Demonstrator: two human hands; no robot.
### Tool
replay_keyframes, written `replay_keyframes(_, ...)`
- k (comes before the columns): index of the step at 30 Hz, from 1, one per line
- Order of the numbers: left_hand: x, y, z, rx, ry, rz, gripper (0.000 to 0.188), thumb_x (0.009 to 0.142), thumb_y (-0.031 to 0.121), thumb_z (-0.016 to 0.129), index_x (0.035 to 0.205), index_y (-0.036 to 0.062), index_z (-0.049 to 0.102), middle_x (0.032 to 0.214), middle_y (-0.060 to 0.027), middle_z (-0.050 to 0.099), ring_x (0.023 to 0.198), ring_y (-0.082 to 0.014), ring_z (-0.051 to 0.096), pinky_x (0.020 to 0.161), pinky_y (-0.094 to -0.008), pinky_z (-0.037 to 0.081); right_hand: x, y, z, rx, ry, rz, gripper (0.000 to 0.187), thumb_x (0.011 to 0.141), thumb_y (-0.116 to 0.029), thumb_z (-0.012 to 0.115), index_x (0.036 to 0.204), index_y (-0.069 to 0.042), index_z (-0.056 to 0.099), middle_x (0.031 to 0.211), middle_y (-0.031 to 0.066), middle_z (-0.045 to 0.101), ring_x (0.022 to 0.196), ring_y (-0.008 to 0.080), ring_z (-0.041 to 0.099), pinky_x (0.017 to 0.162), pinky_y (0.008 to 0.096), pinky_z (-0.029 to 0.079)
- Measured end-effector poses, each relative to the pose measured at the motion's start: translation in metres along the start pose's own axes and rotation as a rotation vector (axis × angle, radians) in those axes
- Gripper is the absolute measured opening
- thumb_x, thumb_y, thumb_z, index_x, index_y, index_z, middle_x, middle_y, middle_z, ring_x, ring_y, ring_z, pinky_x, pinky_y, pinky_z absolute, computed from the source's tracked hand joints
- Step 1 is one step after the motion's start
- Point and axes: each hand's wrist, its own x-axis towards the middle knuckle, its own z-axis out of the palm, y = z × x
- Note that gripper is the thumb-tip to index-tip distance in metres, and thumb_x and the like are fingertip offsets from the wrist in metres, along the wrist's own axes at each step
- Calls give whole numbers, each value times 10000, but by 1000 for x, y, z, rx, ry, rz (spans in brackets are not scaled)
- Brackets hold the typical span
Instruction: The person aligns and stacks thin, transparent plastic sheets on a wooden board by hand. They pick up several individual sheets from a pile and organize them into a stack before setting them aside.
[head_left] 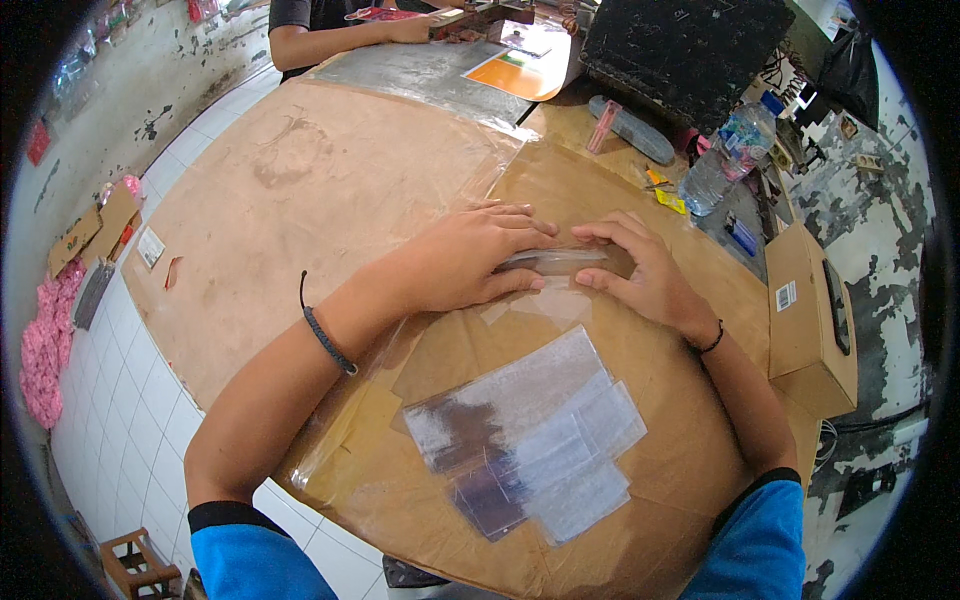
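Note:
A small stack of clear plastic sleeves point(558, 257) lies between my two hands over the brown-covered table point(690, 400). My left hand point(490, 248) closes on its left end, fingers along the far side and thumb on the near side. At the right end, my right hand point(645, 270) curls round the stack with thumb and forefinger on its two edges. Closer to me, several flat clear plastic sleeves point(545, 425) lie overlapping at a slant. Another faint clear sheet point(490, 325) shows just under my left thumb.
A person's arm point(345, 45) works at a hand-operated device at the far edge. To the right stand a black box point(685, 55), a plastic bottle point(705, 180) and a cardboard box point(815, 320). Pink bundles point(52, 340) lie on the tiled floor at left.

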Motion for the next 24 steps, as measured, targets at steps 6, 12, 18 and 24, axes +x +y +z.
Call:
replay_keyframes(6,1,8,-4,59,91,-110,377,924,289,679,1220,58,647,1213,-120,641,1155,-349,581,1016,-461,429,-1,-3,-1,18,-33,80,312,866,-240,759,1111,-58,693,905,94,603,841,241,587,745,343,465)
replay_keyframes(12,-3,1,-5,212,198,-277,462,875,367,728,1214,64,643,1218,-143,608,1156,-345,556,1022,-446,412,-1,-2,-4,-51,-48,135,280,900,-231,720,1106,-44,691,861,104,595,794,232,585,696,352,453)
replay_keyframes(18,-14,-15,-23,90,18,-149,754,822,453,780,1406,63,506,1357,-187,520,1312,-364,449,1109,-445,341,-3,3,0,44,17,105,299,918,-206,700,1159,-33,666,912,114,649,819,224,617,717,342,479)
replay_keyframes(24,-11,-29,-29,-4,9,-205,714,854,381,770,1423,61,482,1312,-181,554,1262,-352,482,1097,-458,343,-8,9,2,139,116,174,300,980,-199,654,1232,-41,618,915,32,630,866,125,590,782,274,483)
